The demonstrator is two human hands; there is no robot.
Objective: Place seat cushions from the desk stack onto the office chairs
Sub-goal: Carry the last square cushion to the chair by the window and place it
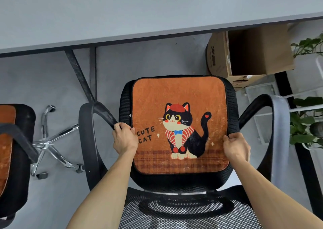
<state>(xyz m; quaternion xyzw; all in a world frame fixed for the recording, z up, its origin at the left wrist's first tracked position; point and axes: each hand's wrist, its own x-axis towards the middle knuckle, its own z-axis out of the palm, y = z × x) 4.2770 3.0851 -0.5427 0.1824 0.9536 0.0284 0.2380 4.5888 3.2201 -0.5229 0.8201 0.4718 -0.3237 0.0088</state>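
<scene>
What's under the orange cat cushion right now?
The office chair's black mesh seat, showing as a border around the cat cushion. Its side edges are pinched by the left hand and right hand. The seat's middle is covered, unseen.

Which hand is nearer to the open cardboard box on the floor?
Right. The right hand grips the right edge of the cushion, on the same side as the cardboard box; the left hand grips the opposite edge, farther off.

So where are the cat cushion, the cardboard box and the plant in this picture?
cat cushion (178, 132), head view, on the cat's blue bow tie.
cardboard box (262, 50), head view, on its broad brown panel.
plant (297, 137), head view, on the lower green leaves.
</scene>
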